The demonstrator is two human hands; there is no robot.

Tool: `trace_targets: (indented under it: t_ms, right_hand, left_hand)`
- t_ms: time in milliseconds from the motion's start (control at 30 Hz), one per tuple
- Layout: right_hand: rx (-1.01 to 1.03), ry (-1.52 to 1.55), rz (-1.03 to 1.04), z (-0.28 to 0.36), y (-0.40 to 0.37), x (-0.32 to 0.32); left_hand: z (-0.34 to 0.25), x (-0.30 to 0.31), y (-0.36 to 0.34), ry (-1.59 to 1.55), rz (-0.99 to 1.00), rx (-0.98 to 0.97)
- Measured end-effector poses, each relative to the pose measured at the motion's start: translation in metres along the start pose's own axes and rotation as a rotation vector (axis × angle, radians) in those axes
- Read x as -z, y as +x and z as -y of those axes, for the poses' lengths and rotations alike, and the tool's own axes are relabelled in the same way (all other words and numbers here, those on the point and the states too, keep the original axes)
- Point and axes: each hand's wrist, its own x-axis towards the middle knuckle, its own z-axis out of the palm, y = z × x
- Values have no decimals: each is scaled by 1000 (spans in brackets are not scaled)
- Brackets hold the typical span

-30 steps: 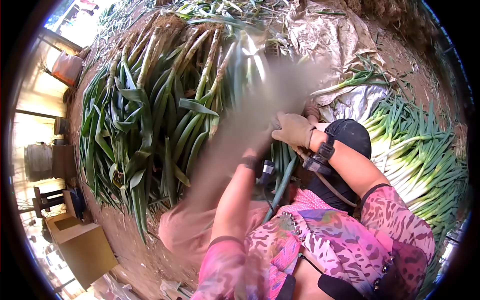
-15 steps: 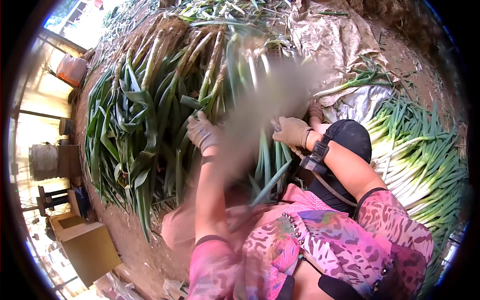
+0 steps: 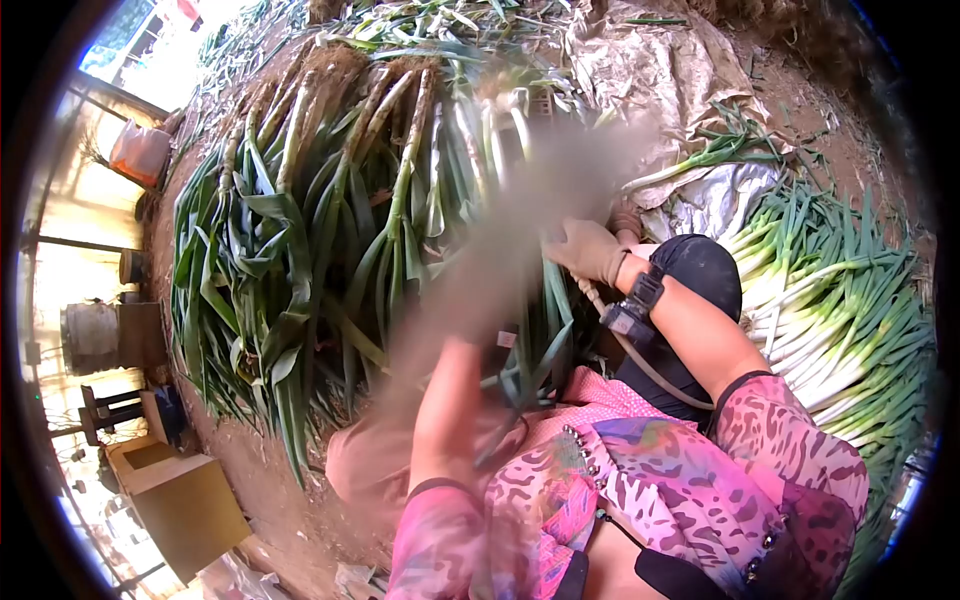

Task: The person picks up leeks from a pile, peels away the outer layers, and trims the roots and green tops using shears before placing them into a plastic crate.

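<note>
My right hand (image 3: 590, 250), in a brown glove, is closed round the end of a thin hose (image 3: 640, 362). A brownish blur hides what lies in front of it. My left forearm (image 3: 447, 410) reaches up from the bottom; the same blur covers my left hand, so its fingers and anything in them cannot be made out. Left of it lies a large heap of uncleaned green onions (image 3: 290, 250), roots toward the top. A few stalks (image 3: 555, 310) lie between my two hands. At the right is a pile of clean white-stemmed onions (image 3: 830, 330).
A crumpled pale cloth (image 3: 665, 80) lies at the top, with a loose onion (image 3: 700, 160) near its lower edge. My dark-clad knee (image 3: 705, 280) is beside my right wrist. At the left are a cardboard box (image 3: 185, 510) and a red and white container (image 3: 140, 152).
My left hand has moved right, off the edge of the heap and behind the blur. Stalks near it have shifted. My right hand has stayed nearly in place, with the hose.
</note>
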Motion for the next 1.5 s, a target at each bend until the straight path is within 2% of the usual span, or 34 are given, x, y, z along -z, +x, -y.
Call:
trace_targets:
  t_ms: [33,67,167,200,300,433,667,733,800,867,967,1000,1200,1233,1267,1400,1500]
  right_hand:
    - [15,17,37,10,-17,6]
    - [29,35,73,20,-35,13]
    - [193,42,162,15,-71,1]
    - [136,58,212,22,-78,5]
    - [152,-7,121,20,-69,-3]
    - [132,-7,117,31,-47,4]
    - [178,-56,213,26,-84,13]
    - [163,-65,217,27,-90,14]
    - [155,-84,178,26,-81,11]
    - [234,-132,88,19,-61,2]
    - [280,-108,86,19,-4,-6]
    - [301,-112,78,20,19,-6]
    - [324,-218,13,29,98,-5]
    - [320,-228,8,28,100,-6]
    - [320,-241,0,28,103,-6]
    - [343,-264,-25,19,95,-9]
    - [371,-257,32,12,49,-6]
  left_hand:
    - [10,-12,1,-33,-2,31]
    - [25,-25,6,-196,7,-4]
    - [26,-26,-2,-871,238,114]
    - [5,-12,-13,-808,272,118]
    - [19,-21,-7,-995,411,124]
    - [13,-28,-16,-1275,437,140]
    - [26,-10,-9,-1226,466,202]
    - [40,-17,-7,-780,389,-196]
    - [51,-27,-4,-613,381,-338]
    - [51,-30,-4,-743,440,-238]
    - [38,-24,-13,-1144,568,192]
    - [23,-17,-25,-1141,554,170]
    - [36,-31,-37,-1036,486,218]
    - [38,-33,-39,-1009,472,220]
    - [40,-35,-40,-836,459,172]
    - [31,-48,-47,-780,425,80]
    - [22,-49,-48,-817,362,33]
